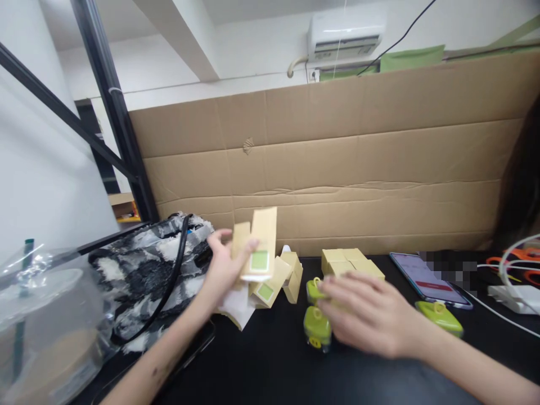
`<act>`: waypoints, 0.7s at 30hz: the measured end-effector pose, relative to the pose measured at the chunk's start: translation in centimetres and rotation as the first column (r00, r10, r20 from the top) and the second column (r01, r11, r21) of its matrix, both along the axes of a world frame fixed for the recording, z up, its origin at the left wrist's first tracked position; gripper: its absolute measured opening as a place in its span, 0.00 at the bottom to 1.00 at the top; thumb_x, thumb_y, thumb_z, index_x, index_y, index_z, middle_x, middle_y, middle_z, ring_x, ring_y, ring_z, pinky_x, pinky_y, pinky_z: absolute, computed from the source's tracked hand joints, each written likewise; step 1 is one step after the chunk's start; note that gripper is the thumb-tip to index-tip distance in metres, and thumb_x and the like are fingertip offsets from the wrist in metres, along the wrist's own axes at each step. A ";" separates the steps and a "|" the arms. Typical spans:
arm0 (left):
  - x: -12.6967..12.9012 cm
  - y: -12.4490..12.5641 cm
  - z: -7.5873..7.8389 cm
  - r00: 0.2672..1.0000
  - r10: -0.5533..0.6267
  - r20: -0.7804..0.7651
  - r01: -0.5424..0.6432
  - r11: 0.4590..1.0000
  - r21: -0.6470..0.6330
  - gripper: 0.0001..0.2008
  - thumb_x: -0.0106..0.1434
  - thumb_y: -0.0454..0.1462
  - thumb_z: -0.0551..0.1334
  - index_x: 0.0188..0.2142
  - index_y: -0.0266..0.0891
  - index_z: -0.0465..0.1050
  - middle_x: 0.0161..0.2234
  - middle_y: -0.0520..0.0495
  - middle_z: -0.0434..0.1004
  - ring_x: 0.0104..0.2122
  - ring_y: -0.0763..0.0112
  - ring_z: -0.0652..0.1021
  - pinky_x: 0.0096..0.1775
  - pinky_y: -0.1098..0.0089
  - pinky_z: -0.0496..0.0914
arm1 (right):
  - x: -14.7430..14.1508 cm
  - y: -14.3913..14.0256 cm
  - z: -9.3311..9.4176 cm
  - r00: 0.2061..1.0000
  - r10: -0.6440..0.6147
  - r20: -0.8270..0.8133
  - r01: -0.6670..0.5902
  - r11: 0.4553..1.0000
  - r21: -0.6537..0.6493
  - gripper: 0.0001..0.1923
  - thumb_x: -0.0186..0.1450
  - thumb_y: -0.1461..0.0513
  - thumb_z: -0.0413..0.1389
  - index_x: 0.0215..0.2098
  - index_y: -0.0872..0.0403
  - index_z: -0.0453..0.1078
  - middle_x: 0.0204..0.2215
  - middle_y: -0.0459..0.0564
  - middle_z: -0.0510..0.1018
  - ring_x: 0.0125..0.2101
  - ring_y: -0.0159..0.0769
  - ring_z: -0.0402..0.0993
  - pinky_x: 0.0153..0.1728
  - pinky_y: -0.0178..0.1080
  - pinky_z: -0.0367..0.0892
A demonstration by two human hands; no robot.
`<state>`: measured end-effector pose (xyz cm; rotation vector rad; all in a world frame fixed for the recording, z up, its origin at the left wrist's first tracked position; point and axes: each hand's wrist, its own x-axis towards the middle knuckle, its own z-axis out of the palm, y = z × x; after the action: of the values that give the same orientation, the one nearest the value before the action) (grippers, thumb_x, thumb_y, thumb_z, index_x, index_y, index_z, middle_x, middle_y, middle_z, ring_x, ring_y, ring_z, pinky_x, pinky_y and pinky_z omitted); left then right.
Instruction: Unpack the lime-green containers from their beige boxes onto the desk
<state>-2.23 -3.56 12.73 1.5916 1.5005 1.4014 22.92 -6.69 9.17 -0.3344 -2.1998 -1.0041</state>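
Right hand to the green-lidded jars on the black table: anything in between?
Nothing visible. The right hand is already at the green-lidded jars, fingertips over the rear one, motion-blurred. The stacked tan boxes sit behind them. The left hand holds a flat carton up, off to the side.

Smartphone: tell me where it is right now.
The smartphone lies on the black table, right of centre in the head view, beyond the right hand and right of the tan boxes.
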 end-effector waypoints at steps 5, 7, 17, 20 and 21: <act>-2.1 4.0 3.6 0.816 0.216 -0.537 -0.210 0.975 0.072 0.28 0.59 0.41 0.63 0.55 0.35 0.56 0.59 0.34 0.56 0.58 0.49 0.62 0.57 0.49 0.55 | 3.4 4.9 2.6 0.920 -0.385 0.078 0.381 0.827 -0.413 0.07 0.63 0.63 0.54 0.37 0.55 0.71 0.34 0.53 0.78 0.34 0.43 0.75 0.34 0.43 0.68; -1.9 4.9 3.6 0.696 0.207 -0.688 -0.266 0.964 0.021 0.21 0.61 0.39 0.62 0.52 0.35 0.62 0.56 0.38 0.61 0.55 0.52 0.66 0.54 0.47 0.60 | 4.4 6.2 2.5 0.877 -0.442 0.187 0.470 0.717 -0.515 0.13 0.58 0.60 0.60 0.40 0.57 0.71 0.36 0.55 0.78 0.35 0.44 0.76 0.34 0.44 0.70; -0.2 3.4 3.5 0.317 0.182 -0.931 -0.313 0.946 0.078 0.15 0.64 0.40 0.59 0.47 0.35 0.68 0.50 0.41 0.69 0.51 0.57 0.70 0.50 0.51 0.65 | 4.5 6.7 -0.5 0.792 -0.485 0.370 0.590 0.456 -0.666 0.14 0.62 0.56 0.58 0.42 0.57 0.68 0.42 0.51 0.73 0.42 0.40 0.71 0.41 0.46 0.68; 1.8 1.3 1.9 0.328 0.260 -0.908 -0.212 0.957 0.197 0.17 0.67 0.38 0.52 0.51 0.29 0.64 0.50 0.33 0.67 0.54 0.50 0.66 0.52 0.49 0.62 | 4.1 6.4 -0.4 0.799 -0.491 0.347 0.574 0.453 -0.682 0.13 0.61 0.57 0.58 0.40 0.56 0.68 0.41 0.50 0.73 0.41 0.39 0.70 0.40 0.46 0.67; 2.5 0.6 1.1 0.346 0.256 -0.902 -0.152 0.965 0.215 0.18 0.67 0.38 0.50 0.53 0.29 0.62 0.51 0.32 0.67 0.54 0.50 0.65 0.53 0.51 0.61 | 4.0 6.3 -0.3 0.810 -0.485 0.331 0.558 0.462 -0.689 0.14 0.60 0.58 0.60 0.40 0.57 0.68 0.40 0.50 0.73 0.40 0.40 0.70 0.40 0.45 0.67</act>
<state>0.22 -2.95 13.80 2.5579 2.3370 0.5562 26.96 -0.40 8.90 -1.4783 -2.5675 -0.2545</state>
